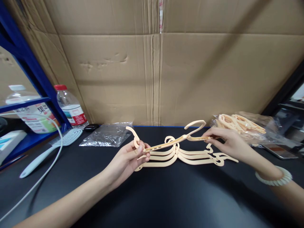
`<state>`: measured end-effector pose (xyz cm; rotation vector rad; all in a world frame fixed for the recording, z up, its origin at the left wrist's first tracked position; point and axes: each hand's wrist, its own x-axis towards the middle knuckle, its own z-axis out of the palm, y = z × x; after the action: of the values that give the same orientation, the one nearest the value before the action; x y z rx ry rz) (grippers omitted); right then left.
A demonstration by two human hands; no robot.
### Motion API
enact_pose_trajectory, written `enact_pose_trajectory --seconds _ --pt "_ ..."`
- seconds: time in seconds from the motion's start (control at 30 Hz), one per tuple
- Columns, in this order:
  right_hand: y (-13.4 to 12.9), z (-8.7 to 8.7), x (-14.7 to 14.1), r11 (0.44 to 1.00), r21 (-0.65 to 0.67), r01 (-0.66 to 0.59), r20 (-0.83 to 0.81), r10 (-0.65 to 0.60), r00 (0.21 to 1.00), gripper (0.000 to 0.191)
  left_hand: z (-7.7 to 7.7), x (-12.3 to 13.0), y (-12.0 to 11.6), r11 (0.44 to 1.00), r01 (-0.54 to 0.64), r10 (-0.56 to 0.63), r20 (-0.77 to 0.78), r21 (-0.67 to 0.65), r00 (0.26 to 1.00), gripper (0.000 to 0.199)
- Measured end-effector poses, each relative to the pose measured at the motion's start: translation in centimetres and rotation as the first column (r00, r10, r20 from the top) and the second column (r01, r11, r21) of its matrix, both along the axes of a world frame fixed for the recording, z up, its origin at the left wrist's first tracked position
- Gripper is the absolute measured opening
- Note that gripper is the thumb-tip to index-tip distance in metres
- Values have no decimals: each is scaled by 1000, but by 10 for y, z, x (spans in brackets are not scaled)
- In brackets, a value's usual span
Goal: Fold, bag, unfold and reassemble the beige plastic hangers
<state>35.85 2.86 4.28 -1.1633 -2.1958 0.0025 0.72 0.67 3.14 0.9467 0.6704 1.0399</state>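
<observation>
A beige plastic folding hanger [166,144] is held up between my two hands, its hook pointing up and to the right. My left hand [133,155] pinches its left arm near the end, where a curved tip sticks up. The fingers of my right hand [223,139] are closed on the end of its right arm and partly cover it. Below and behind, several matching hangers [163,164] lie unfolded together on the black table [152,199], their hooks at the middle.
A bag with folded hangers [242,123] lies at the right, beside a phone [280,151]. Flat clear plastic bags [106,134], a hairbrush [49,155], a white cable [59,148] and a red-capped bottle [71,106] are at the left. A cardboard wall [114,69] rises behind.
</observation>
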Motion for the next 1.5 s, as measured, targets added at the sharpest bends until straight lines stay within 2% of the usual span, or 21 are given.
enact_pose_trajectory --seconds 0.27,0.47,0.67,0.93,1.3,1.5 --pt "-6 3 -9 999 22 -40 8 40 999 16 -4 0 -2 996 -83 83 -11 -31 997 17" --pt "-8 4 -10 998 35 -43 5 43 999 19 1 4 -1 985 -163 163 7 -56 987 17" --pt "-5 5 -5 997 61 -47 22 46 999 15 4 5 -1 981 -175 177 8 -88 984 18" --pt "-8 5 -9 994 94 -63 17 61 998 14 -2 1 -1 988 -153 154 13 -32 988 15" --pt "-10 4 -11 994 86 -65 9 64 998 14 -1 3 -4 966 -259 259 -37 2 965 14" --pt "-11 3 -15 991 93 -94 21 92 995 15 -2 2 -5 962 -273 273 -46 -6 961 14"
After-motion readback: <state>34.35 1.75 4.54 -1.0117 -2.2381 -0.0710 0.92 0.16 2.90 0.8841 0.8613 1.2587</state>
